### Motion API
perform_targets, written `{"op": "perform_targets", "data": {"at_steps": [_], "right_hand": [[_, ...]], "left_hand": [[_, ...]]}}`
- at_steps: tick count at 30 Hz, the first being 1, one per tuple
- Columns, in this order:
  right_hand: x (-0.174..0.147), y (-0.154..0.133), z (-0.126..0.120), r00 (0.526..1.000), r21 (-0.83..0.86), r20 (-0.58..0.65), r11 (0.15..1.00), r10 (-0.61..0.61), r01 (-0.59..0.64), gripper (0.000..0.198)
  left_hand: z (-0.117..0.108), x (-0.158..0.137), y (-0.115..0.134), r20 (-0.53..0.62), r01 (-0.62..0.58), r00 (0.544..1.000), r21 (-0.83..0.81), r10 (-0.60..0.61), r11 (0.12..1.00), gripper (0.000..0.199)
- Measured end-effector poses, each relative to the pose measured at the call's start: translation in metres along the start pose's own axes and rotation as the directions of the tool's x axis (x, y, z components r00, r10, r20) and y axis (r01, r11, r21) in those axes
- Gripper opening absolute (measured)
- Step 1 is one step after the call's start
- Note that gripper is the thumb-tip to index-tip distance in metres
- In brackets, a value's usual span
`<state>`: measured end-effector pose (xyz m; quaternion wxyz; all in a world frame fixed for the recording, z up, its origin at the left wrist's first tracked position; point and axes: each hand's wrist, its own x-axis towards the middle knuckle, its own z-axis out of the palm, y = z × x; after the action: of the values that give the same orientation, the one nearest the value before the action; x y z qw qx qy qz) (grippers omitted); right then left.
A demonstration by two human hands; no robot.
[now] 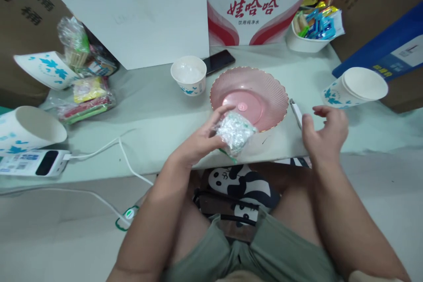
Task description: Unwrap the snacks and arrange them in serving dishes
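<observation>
My left hand [206, 139] grips a small bundle in clear, shiny wrapping [235, 131], with something green showing at its lower edge. What is inside cannot be made out. The bundle is over the front rim of a pink ribbed plate [274, 92] with a gold scalloped edge. To the right, my right hand [327, 134] is raised with thumb and index finger apart and nothing between them. Nearest to it lies a slim white tool with a metal tip [296, 113], perhaps a utility knife, beside the plate.
Behind the plate are a paper cup [189, 76] with clear contents and a dark phone [220, 61]. Stacked paper cups [358, 86] and a snack tub [309, 42] stand right. Left are wrapped snacks [89, 101], a tilted cup [36, 130] and a white power bank [39, 163] with a cable.
</observation>
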<state>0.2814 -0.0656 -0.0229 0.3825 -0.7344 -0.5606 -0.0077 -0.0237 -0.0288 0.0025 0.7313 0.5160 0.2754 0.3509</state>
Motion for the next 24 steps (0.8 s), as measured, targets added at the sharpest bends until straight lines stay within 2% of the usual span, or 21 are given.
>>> {"op": "perform_targets", "data": {"at_steps": [2,4,5,6,7,9,11,12,14,17,19,21,22,24], "right_hand": [[-0.022,-0.027,-0.004,0.973,0.212,0.029,0.953,-0.228,0.217,0.024],[-0.041,-0.057,-0.007,0.875,0.445,0.063,0.798,-0.480,0.406,0.043],[-0.048,-0.070,-0.008,0.829,0.501,0.072,0.739,-0.554,0.451,0.042],[-0.052,-0.081,-0.009,0.803,0.537,0.075,0.703,-0.591,0.467,0.035],[-0.054,-0.090,-0.010,0.804,0.557,0.089,0.698,-0.588,0.450,0.025],[-0.051,-0.098,-0.012,0.872,0.595,0.119,0.737,-0.475,0.321,0.008],[-0.044,-0.097,-0.008,0.954,0.644,0.151,0.758,-0.259,0.103,0.011],[-0.040,-0.094,-0.004,0.974,0.672,0.171,0.741,-0.146,-0.006,0.013],[-0.032,-0.086,0.008,0.974,0.728,0.224,0.659,0.033,-0.189,0.017],[-0.024,-0.076,0.026,0.934,0.774,0.313,0.524,0.170,-0.355,0.020],[-0.022,-0.073,0.030,0.945,0.802,0.248,0.502,0.212,-0.323,0.019],[-0.024,-0.075,0.025,0.980,0.818,0.052,0.555,0.192,-0.152,0.018],[-0.026,-0.078,0.021,0.990,0.803,-0.056,0.595,0.131,-0.033,0.015],[-0.034,-0.086,0.013,0.979,0.738,-0.168,0.645,-0.113,0.201,0.016]], "left_hand": [[0.006,-0.001,0.001,0.053,0.003,0.999,0.135,-0.011,0.991,0.066],[0.013,-0.003,0.003,0.111,-0.003,0.993,0.255,-0.026,0.967,0.061],[0.017,-0.003,0.004,0.143,-0.014,0.989,0.293,-0.029,0.956,0.061],[0.019,-0.004,0.005,0.172,-0.026,0.985,0.316,-0.031,0.948,0.062],[0.021,-0.005,0.006,0.196,-0.031,0.980,0.328,-0.036,0.944,0.064],[0.020,-0.007,0.008,0.225,-0.035,0.974,0.321,-0.040,0.946,0.070],[0.016,-0.008,0.009,0.211,-0.030,0.977,0.297,-0.035,0.954,0.073],[0.014,-0.008,0.009,0.187,-0.030,0.982,0.280,-0.024,0.959,0.074],[0.008,-0.008,0.007,0.130,-0.045,0.991,0.228,0.015,0.973,0.074],[0.002,-0.003,-0.002,0.037,-0.060,0.998,0.124,0.056,0.991,0.072],[0.001,0.002,-0.008,-0.041,-0.074,0.996,0.046,0.076,0.996,0.077],[0.004,0.006,-0.012,-0.143,-0.105,0.985,-0.035,0.099,0.994,0.090],[0.006,0.008,-0.011,-0.186,-0.115,0.978,-0.081,0.099,0.990,0.096],[0.011,0.008,-0.008,-0.226,-0.098,0.973,-0.182,0.056,0.978,0.094]]}}
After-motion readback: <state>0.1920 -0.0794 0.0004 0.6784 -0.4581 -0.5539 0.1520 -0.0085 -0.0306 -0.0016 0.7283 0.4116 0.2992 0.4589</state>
